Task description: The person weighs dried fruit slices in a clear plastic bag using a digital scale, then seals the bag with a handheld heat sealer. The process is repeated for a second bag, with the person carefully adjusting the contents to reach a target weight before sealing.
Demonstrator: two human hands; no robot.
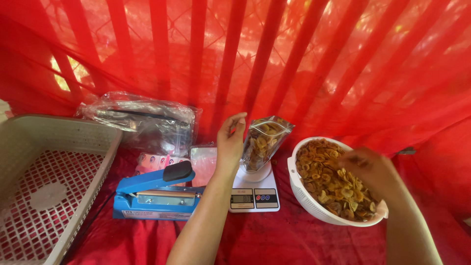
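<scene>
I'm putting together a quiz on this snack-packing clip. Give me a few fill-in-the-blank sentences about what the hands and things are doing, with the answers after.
1. The left hand holds the clear bag of chips upright on the white ____.
2. The right hand reaches into the white ____ full of chips.
3. The heat sealer lying left of the scale is ____ in colour.
4. The basket at the far left is ____.

Answers: scale; bowl; blue; empty
</scene>
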